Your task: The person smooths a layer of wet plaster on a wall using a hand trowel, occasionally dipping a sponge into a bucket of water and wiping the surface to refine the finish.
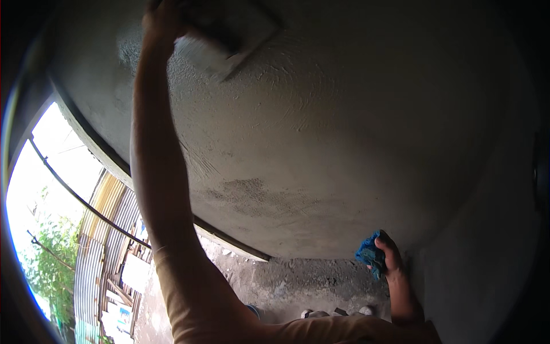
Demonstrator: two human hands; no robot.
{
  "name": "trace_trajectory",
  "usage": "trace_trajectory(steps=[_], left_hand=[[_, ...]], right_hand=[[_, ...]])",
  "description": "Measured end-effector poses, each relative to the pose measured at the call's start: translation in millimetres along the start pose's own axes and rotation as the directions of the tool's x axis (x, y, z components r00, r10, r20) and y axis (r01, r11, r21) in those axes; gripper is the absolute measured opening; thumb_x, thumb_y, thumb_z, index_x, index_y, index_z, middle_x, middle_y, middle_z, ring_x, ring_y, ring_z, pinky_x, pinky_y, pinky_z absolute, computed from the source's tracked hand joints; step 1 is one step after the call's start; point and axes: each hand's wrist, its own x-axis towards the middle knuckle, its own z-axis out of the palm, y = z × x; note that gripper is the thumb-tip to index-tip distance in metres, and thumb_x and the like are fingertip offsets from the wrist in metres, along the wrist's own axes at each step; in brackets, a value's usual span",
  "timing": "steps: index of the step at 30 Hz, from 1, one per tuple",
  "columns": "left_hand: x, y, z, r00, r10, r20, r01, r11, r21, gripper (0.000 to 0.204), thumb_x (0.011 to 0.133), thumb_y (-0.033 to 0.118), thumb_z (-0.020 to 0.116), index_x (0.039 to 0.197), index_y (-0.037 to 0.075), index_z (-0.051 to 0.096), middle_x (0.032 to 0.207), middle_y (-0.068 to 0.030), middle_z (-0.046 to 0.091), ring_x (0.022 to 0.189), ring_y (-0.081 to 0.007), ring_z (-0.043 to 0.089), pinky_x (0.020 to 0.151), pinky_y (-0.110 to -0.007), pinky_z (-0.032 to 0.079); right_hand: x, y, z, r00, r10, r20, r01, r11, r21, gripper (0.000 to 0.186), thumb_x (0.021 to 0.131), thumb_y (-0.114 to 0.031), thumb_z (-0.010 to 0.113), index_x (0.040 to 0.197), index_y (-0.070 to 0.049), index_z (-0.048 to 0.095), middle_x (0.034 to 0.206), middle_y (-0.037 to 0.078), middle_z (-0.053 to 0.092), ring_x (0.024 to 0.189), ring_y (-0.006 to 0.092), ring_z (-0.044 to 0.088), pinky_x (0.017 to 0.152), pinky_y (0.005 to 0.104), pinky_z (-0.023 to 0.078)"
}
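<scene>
My left arm stretches up to the top left, where my left hand [162,26] is closed on the handle of a plastering trowel [255,37]. The trowel's flat rectangular blade lies against the grey plastered wall [355,132]; motion blurs it, and my fingers are partly lost in shadow. Around the blade the plaster looks wet, with curved ridges and rough patches. Lower right, my right hand [392,255] grips a crumpled blue cloth [367,253] in front of the wall's bottom edge, apart from the trowel.
Rough, dusty ground [286,281] runs along the wall's foot, with my shoes [366,310] at the bottom. Part of a bluish round container [254,311] shows beside my left upper arm. At left, an opening shows a dark cable [86,203], corrugated metal sheets [91,269] and greenery [54,252].
</scene>
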Motion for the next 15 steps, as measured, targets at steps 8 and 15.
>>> trace_trajectory(steps=[8,15], left_hand=[[-170,-93,15,0.977,-0.174,-0.124,0.172,0.985,-0.024,0.053,0.096,0.020,0.051,0.142,-0.002,0.036,0.116,-0.0203,0.063,0.110,-0.0312,0.060,0.101,-0.039,0.043],[-1,-21,-69,0.982,-0.147,0.122,0.175,0.950,-0.260,0.032,0.096,0.018,0.053,0.120,-0.001,0.046,0.095,-0.0148,0.067,0.073,-0.0170,0.067,0.050,-0.026,0.047]], right_hand=[[-23,8,-47,0.990,0.017,-0.141,-0.021,0.999,-0.026,0.034,0.086,-0.036,0.073,0.098,-0.012,0.052,0.078,0.006,0.059,0.058,0.0193,0.063,0.042,0.0325,0.052],[-17,-5,-7,0.998,-0.066,-0.007,0.066,0.997,-0.041,0.029,0.088,-0.034,0.071,0.096,-0.014,0.051,0.077,0.006,0.058,0.056,0.0203,0.061,0.042,0.0342,0.051]])
